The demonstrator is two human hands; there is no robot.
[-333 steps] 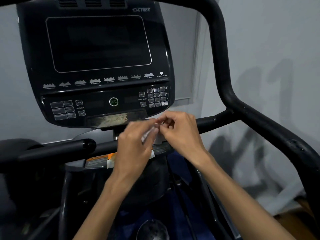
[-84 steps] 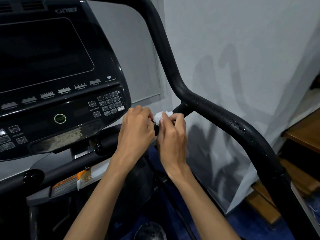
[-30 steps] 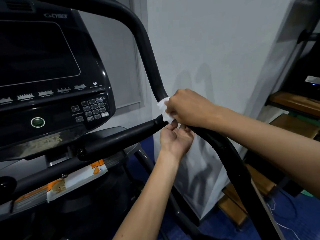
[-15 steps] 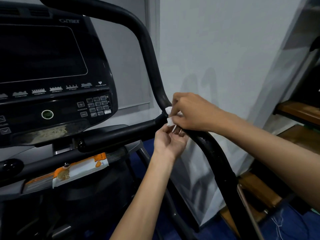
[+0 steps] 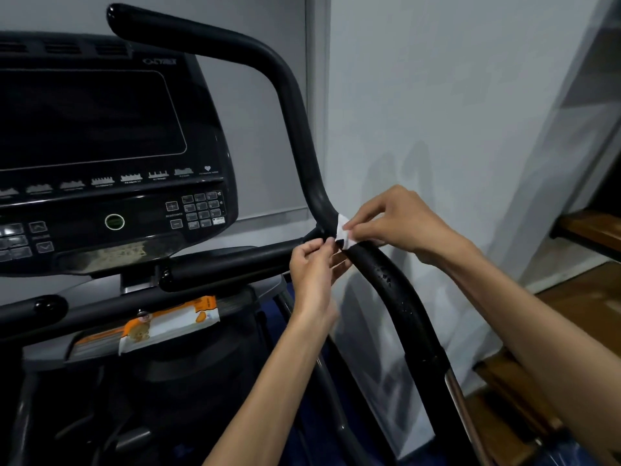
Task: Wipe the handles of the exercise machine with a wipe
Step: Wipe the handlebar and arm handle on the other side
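Note:
A small white wipe point(image 5: 343, 231) lies wrapped over the black right handle point(image 5: 396, 290) of the exercise machine, just below its bend. My right hand point(image 5: 400, 223) pinches the wipe's upper end from the right side of the bar. My left hand point(image 5: 316, 267) pinches its lower end from the left, under the bar. Wet droplets show on the handle below the wipe. The handle's upper part point(image 5: 295, 112) curves up and left behind the console.
The black console point(image 5: 100, 156) with screen and keypad fills the left. A horizontal black bar point(image 5: 228, 264) joins the handle at the bend. An orange and white wipe packet point(image 5: 168, 324) lies on the shelf below. A white wall and wooden steps point(image 5: 578, 297) are to the right.
The view has tilted up. My right hand has opened from gripping over the bar to a fingertip pinch on the wipe. My left hand stays under the bar at the wipe.

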